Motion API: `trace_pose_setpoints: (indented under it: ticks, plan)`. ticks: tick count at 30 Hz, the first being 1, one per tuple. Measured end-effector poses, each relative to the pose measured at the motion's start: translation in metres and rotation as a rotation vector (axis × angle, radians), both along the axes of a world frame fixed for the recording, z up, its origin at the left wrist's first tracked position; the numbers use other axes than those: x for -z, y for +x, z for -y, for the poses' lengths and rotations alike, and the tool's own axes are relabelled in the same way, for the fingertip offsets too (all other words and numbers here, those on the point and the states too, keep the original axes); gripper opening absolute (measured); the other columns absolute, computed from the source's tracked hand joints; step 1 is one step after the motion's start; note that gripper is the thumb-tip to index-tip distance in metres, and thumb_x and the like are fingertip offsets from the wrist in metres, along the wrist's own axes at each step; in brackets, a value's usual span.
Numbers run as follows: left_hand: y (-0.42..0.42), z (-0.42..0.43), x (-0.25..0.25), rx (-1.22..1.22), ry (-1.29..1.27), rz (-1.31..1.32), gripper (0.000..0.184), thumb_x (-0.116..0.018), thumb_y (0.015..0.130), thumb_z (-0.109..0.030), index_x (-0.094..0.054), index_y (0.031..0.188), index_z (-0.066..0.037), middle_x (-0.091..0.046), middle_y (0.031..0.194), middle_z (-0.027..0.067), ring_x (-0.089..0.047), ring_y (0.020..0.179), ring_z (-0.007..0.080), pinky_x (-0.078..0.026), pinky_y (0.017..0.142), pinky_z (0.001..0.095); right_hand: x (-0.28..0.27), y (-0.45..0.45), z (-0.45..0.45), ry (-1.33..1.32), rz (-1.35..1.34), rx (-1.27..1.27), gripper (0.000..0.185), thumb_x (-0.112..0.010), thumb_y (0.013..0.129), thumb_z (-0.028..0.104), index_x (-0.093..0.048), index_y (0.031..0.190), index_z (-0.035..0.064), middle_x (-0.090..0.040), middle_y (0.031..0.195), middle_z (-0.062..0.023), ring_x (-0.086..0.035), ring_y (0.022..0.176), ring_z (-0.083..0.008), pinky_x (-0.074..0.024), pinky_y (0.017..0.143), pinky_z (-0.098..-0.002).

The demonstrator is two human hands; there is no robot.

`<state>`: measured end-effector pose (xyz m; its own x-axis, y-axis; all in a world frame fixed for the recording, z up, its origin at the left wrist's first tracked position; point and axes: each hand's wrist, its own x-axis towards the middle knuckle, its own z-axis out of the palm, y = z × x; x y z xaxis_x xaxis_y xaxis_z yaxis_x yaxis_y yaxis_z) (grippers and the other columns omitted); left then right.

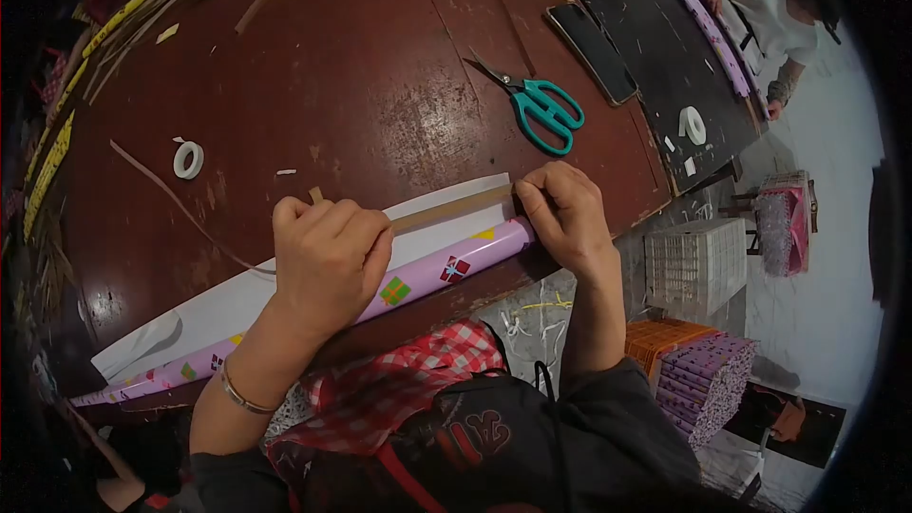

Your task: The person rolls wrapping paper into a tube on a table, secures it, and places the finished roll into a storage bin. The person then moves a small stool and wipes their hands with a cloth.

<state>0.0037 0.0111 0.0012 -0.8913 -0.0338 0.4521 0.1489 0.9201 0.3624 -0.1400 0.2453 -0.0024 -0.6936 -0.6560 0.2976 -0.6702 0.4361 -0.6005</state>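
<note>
Left hand (332, 249): closed over brown strip (451, 209)!
Right hand (562, 214): thumb and finger pinching strip's end.
Strip: lying over white paper (214, 302), beside purple roll (423, 277).
Risk: likely going crooked if pulled unevenly!

Lilac paper (425, 277), multicoloured gift-box print

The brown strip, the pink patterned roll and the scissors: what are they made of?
Brown strip: matte paper or thin wood; its dull flatness fits either.
Pink patterned roll: likely glossy paper or plastic film, from its sheen.
Scissors: probably metal blades, slim and dark; smooth, evenly teal handles suggest plastic.
</note>
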Motion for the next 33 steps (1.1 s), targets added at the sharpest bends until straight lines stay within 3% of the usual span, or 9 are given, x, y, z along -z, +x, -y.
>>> trace_pose_setpoints:
  ticks: [33]
  plan:
    - [-0.0009,-0.0008,0.0011,-0.067,-0.021,0.087,0.008,-0.07,0.074,-0.012,-0.063,0.072,-0.014,-0.051,0.068,0.0009,-0.054,0.066,0.0197,-0.033,0.071,0.0378,0.0012,-0.0073,0.0088,0.099,-0.064,0.008,0.017,-0.065,0.082,0.01,-0.054,0.073,0.0002,-0.055,0.07,-0.0176,-0.056,0.07,-0.038,-0.0438,0.063,-0.046]
